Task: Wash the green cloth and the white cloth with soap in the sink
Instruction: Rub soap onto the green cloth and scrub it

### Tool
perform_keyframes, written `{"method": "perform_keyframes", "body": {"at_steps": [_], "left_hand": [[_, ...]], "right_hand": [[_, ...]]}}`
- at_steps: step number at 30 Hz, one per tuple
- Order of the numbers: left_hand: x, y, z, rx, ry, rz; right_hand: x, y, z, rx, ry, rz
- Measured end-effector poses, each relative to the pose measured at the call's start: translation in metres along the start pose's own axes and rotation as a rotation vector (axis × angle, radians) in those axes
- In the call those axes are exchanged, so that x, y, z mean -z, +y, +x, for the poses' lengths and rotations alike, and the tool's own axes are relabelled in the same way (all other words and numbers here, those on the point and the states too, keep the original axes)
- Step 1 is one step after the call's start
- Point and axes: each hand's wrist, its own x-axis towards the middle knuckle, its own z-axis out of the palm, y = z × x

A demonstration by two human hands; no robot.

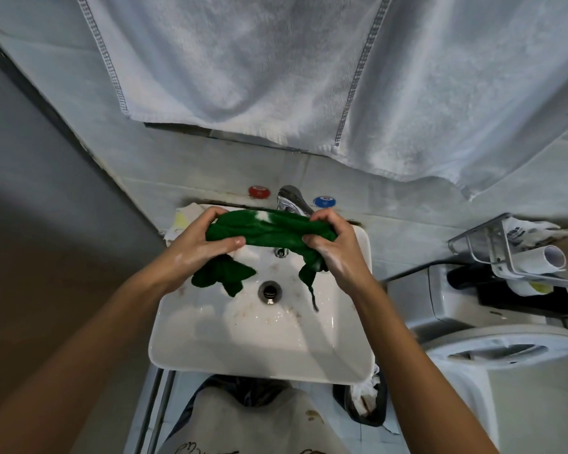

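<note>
The green cloth (273, 232) is bunched and stretched between both hands above the back of the white sink (259, 348). My left hand (200, 247) grips its left end and my right hand (336, 247) grips its right end. Loose corners of the cloth hang down toward the basin on both sides. White suds show on the cloth and on both hands. A white cloth (181, 221) lies crumpled on the sink's back left corner, partly hidden by my left hand.
A chrome tap (291, 199) stands behind the cloth, between a red knob (259, 191) and a blue knob (324, 202). The drain (269, 291) sits mid-basin. A large white towel (309, 70) hangs overhead. A toilet (499, 348) and wire rack (512, 253) are at the right.
</note>
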Motion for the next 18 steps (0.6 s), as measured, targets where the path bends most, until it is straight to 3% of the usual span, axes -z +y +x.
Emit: {"method": "perform_keyframes", "body": {"at_steps": [7,10,12,16,18], "left_hand": [[-0.047,0.019,0.011,-0.049,0.42,-0.029],[-0.068,0.019,0.012,-0.187,0.453,0.015],[-0.08,0.024,0.01,-0.251,0.451,0.038],[-0.078,0.045,0.026,-0.205,0.659,-0.143],[-0.078,0.045,0.028,-0.198,0.672,-0.146]], "right_hand": [[-0.018,-0.01,-0.001,0.048,-0.14,0.189],[-0.04,-0.023,0.004,0.006,0.038,0.222],[-0.051,-0.031,0.014,-0.093,0.194,0.37],[-0.076,-0.029,0.01,-0.099,0.187,0.353],[-0.08,-0.028,0.005,-0.092,0.204,0.341]]}}
